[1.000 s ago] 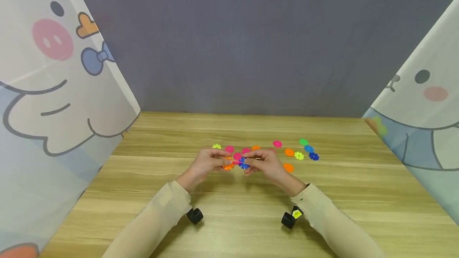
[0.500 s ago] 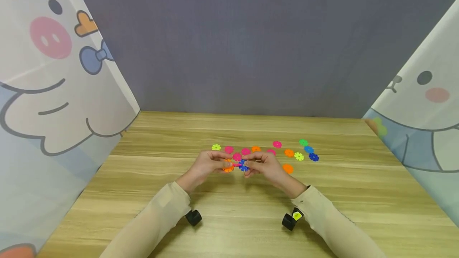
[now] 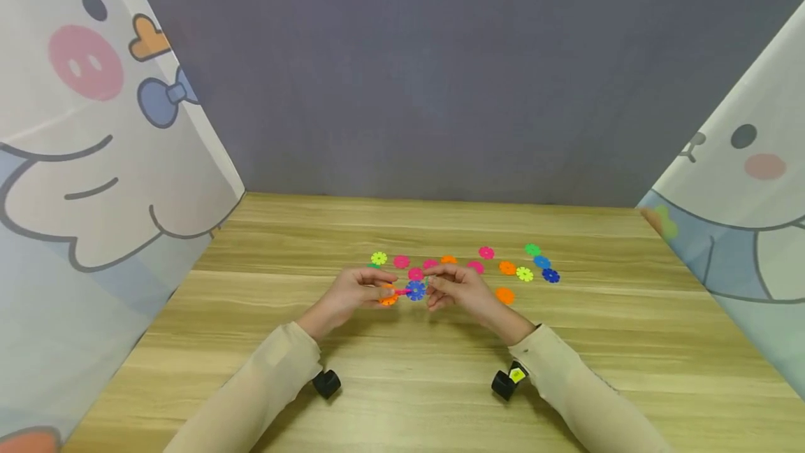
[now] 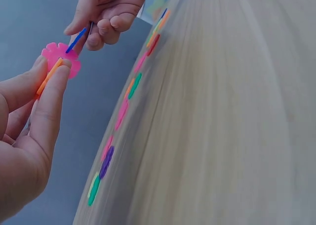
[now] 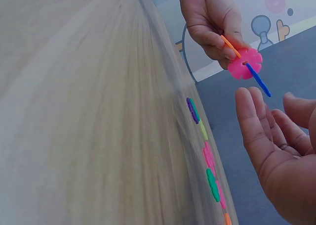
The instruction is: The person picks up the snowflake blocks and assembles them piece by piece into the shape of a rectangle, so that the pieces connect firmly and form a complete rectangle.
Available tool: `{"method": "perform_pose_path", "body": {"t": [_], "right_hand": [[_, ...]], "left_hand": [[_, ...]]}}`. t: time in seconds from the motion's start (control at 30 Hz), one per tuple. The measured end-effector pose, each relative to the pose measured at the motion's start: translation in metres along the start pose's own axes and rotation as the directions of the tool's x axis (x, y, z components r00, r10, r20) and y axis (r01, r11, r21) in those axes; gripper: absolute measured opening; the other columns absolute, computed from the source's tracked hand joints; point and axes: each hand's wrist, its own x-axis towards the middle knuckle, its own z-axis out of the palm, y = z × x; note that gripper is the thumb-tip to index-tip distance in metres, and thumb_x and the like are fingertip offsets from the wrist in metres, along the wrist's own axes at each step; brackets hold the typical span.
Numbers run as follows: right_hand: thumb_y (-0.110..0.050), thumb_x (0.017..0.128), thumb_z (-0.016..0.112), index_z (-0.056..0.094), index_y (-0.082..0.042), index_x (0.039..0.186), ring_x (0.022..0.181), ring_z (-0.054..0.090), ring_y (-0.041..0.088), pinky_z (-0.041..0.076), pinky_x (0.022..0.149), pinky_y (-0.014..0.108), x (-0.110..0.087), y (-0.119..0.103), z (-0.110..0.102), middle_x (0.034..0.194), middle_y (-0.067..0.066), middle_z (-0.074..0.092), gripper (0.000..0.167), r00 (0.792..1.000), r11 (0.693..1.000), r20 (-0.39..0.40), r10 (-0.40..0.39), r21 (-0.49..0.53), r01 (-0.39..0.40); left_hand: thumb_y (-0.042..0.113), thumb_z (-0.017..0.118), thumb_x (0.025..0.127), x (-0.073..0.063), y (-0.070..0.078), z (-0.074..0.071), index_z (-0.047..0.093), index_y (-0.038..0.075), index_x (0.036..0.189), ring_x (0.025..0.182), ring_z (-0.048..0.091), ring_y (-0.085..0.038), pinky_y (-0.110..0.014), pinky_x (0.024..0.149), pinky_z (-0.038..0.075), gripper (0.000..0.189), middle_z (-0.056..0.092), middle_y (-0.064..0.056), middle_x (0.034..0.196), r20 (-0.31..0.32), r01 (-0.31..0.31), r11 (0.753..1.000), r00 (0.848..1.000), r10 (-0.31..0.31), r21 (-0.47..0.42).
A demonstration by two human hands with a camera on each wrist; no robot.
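Orange disc (image 3: 388,300), partly behind left fingers (image 4: 50,106), seemingly joins pink disc (image 5: 240,70).

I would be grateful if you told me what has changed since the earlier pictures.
The right hand has let go of the blue disc. The left hand, pinching the orange disc, has shifted a little to the person's left, carrying the joined pink disc and blue disc along. The right hand has barely moved, and the loose discs farther right lie as before.
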Motion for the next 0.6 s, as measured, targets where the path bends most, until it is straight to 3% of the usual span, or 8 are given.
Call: {"method": "perform_pose_path", "body": {"t": [0.27,0.6], "right_hand": [[0.001,0.1,0.055,0.044,0.023,0.129,0.075,0.068,0.016,0.061,0.073,0.034,0.012,0.002,0.005,0.098,0.028,0.063,0.039,0.998,0.997,0.002,0.068,-0.037,-0.068],[0.005,0.096,0.06,0.05,0.018,0.127,0.076,0.069,0.02,0.061,0.074,0.039,0.035,0.003,0.015,0.094,0.015,0.062,0.035,0.99,0.982,-0.028,0.136,-0.124,-0.139]], "left_hand": [[-0.012,0.062,0.091,-0.009,-0.001,-0.018,0.055,-0.023,0.121,0.081,0.07,-0.012,-0.036,0.077,0.06,0.033,0.07,-0.004,0.09,-0.038,-0.008,1.0,0.999,0.008,-0.003],[-0.012,0.059,0.093,-0.017,-0.005,-0.045,0.06,-0.019,0.119,0.083,0.069,-0.014,-0.031,0.076,0.06,0.027,0.066,-0.007,0.096,-0.138,0.03,0.999,0.99,-0.032,-0.019]]}}
